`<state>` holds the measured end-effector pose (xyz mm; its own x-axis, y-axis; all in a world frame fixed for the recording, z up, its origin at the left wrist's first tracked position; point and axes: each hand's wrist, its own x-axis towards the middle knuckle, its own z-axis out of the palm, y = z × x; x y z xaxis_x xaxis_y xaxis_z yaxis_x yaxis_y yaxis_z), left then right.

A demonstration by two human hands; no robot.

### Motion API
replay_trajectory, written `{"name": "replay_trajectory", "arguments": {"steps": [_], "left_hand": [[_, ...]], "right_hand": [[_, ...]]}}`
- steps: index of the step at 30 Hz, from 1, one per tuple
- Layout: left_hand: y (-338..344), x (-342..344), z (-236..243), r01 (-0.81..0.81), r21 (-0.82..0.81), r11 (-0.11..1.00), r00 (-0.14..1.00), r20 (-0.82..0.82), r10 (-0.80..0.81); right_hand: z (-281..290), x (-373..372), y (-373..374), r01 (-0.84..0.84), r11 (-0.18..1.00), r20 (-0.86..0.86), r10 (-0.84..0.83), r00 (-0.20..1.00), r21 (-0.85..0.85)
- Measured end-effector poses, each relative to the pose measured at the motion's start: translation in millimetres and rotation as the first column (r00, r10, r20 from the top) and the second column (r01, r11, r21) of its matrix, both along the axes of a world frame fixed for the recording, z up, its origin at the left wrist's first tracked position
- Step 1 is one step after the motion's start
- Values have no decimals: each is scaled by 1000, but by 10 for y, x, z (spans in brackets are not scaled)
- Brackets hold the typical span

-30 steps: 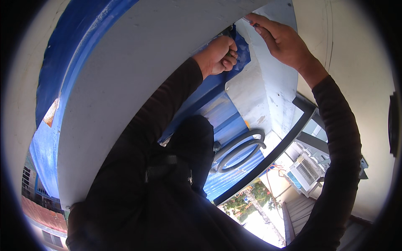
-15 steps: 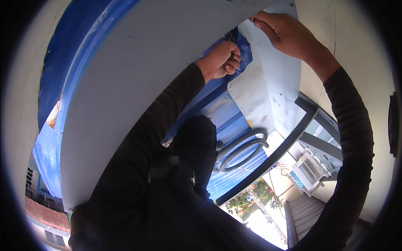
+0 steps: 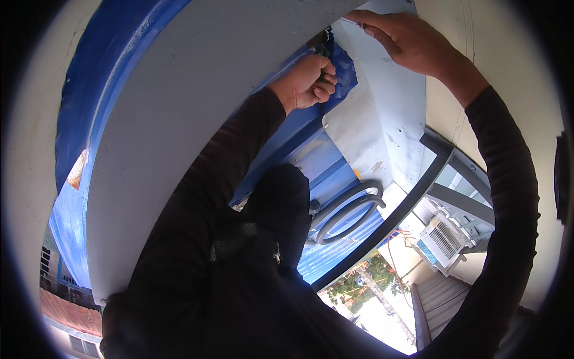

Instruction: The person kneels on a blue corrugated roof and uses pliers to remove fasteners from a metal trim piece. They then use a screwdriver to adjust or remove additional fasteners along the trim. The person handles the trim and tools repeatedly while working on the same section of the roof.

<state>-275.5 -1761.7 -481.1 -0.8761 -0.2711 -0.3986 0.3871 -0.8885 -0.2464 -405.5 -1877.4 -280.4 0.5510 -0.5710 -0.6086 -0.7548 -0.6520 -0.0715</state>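
Observation:
My left hand (image 3: 308,82) is closed round the dark grip of a hand tool (image 3: 323,50), whose upper end reaches the edge of a large grey sheet (image 3: 179,90). The tool's exact kind is partly hidden by my fingers. Behind that hand lies a bent piece of blue metal sheet (image 3: 344,69). My right hand (image 3: 406,42) is at the upper end of the grey sheet's edge, its fingers drawn together. What sits between its thumb and fingers is too small to make out.
Beneath me, blue corrugated roofing (image 3: 341,263) carries a coiled grey hose (image 3: 350,212). A dark metal beam (image 3: 382,236) crosses at right, with an air conditioner unit (image 3: 442,242) beyond. A cream wall (image 3: 514,78) stands to the right. Trees and ground show far below.
My left hand and its tool have shifted slightly left and up. My right hand has moved a little, with its fingertips reaching further left along the sheet edge.

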Motion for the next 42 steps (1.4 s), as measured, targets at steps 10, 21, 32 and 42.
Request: {"name": "replay_trajectory", "arguments": {"steps": [10,21,32,42], "left_hand": [[-26,52,-117,30,-7,1000,999,-43,-30],[17,-45,-186,51,-69,996,998,-24,-53],[841,-647,455,-9,-254,967,846,513,143],[710,-603,194,60,-341,938,730,656,192]], "right_hand": [[-34,204,70,-140,989,-243,148,959,49],[-10,253,75,-185,982,-214,190,958,43],[982,69,935,396,912,87,-389,917,-103],[1806,-4,3050,819,571,377,-749,545,-49]]}}
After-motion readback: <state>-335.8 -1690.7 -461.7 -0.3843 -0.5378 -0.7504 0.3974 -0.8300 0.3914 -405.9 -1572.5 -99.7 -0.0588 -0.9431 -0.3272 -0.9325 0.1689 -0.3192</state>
